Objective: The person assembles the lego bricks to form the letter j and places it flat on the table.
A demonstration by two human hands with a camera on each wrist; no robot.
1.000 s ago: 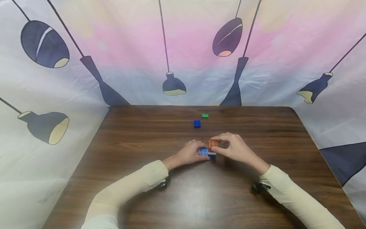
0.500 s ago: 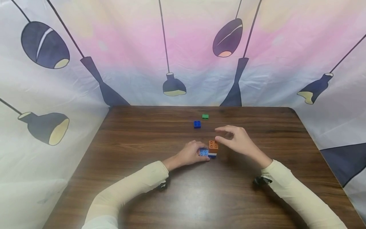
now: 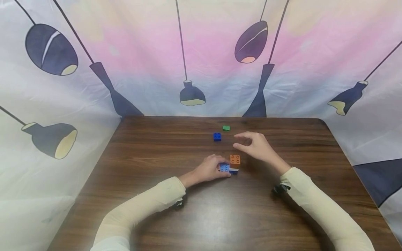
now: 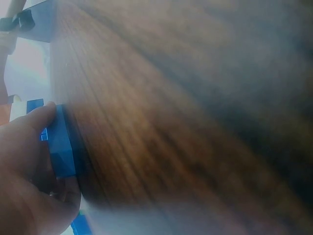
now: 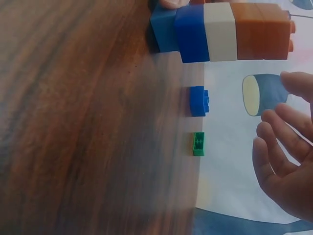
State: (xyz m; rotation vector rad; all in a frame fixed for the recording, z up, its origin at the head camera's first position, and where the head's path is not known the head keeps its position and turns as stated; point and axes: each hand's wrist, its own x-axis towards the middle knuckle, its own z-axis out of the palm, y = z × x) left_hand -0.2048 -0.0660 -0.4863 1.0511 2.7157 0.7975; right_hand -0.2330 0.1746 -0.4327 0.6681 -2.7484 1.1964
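Note:
My left hand (image 3: 208,168) grips a joined build of toy building bricks low on the table, thumb and fingers around its left part. A light blue brick (image 3: 224,168) shows on top between those fingers. On the build's right side, an orange brick (image 5: 261,32) tops a white brick (image 5: 220,32) and a dark blue brick (image 5: 192,36). In the left wrist view, the thumb presses beside a blue brick (image 4: 61,142). My right hand (image 3: 259,146) hovers behind and right of the build, fingers loosely bent, holding nothing. Ahead of it lies a loose blue brick (image 3: 217,137).
A small green brick (image 3: 226,128) lies just behind the loose blue one, near the far edge of the brown wooden table (image 3: 163,136). Beyond that edge hangs a cloth backdrop (image 3: 144,69) printed with lamps.
My right hand has let go of the orange brick, leaving it on the build, and has moved back and away toward the loose bricks. The left hand keeps its grip.

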